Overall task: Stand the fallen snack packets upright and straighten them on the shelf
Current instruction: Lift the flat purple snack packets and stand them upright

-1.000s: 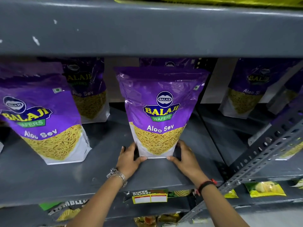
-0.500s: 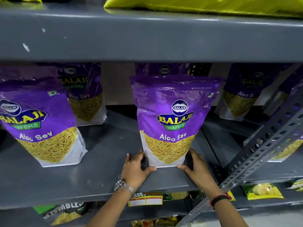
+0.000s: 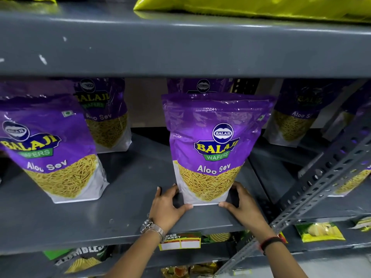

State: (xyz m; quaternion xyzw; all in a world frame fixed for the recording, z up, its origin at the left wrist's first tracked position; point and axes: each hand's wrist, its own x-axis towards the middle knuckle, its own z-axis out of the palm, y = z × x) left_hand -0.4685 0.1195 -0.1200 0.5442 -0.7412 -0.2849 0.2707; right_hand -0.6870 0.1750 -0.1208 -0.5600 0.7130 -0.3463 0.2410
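Note:
A purple Aloo Sev packet [image 3: 214, 141] stands upright near the front of the grey shelf [image 3: 124, 199], right of centre. My left hand [image 3: 167, 206] cups its lower left corner, thumb at the bottom edge. On the other side, my right hand [image 3: 244, 205] holds the lower right corner the same way. Another packet [image 3: 50, 147] of the same kind stands upright at the left front. Two more packets [image 3: 104, 117] [image 3: 202, 85] stand behind; the second is mostly hidden by the held one.
The shelf above [image 3: 180, 43] hangs low over the packet tops, with a yellow-green bag [image 3: 251, 7] on it. A perforated metal brace [image 3: 313, 195] runs diagonally at the right. More purple packets [image 3: 295, 119] stand on the neighbouring shelf. Chip bags [image 3: 319, 231] lie below.
The view has shifted so the held packet sits further right and lower in frame. Both hands stay at its base; it looks slightly straighter than a second ago.

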